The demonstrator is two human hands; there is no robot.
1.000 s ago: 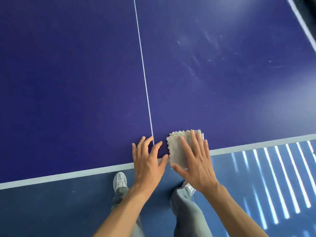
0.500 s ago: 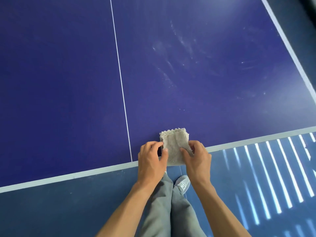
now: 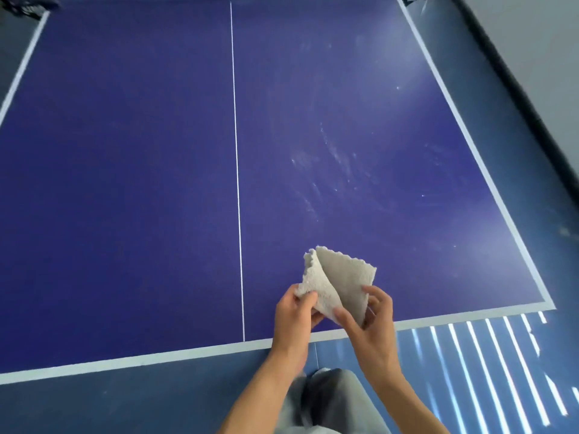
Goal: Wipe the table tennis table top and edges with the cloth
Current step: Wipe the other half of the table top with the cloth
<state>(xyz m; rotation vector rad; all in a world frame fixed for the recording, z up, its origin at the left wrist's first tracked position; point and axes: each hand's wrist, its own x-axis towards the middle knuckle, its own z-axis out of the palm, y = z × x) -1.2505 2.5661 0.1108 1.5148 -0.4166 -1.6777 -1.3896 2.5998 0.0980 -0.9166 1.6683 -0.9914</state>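
Observation:
The dark blue table tennis table point(image 3: 125, 170) fills the view, with a white centre line and white edge lines. A small grey cloth point(image 3: 341, 280) is lifted off the near edge, partly unfolded into two flaps. My left hand point(image 3: 294, 317) pinches its left flap between thumb and fingers. My right hand point(image 3: 372, 324) pinches the lower right part of the cloth. Pale smudges and streaks point(image 3: 332, 158) mark the right half of the table top.
The table's net end shows at the far top corners point(image 3: 28, 4). Blue floor point(image 3: 94, 402) lies below the near edge, with sunlight stripes point(image 3: 488, 364) at the right. My grey trouser legs point(image 3: 326, 402) are below my hands. A wall base point(image 3: 532, 89) runs along the right side.
The cloth lay flat on the near edge under my right hand; both hands then took hold of it, lifted it and are opening its fold. The view has pulled back and upward.

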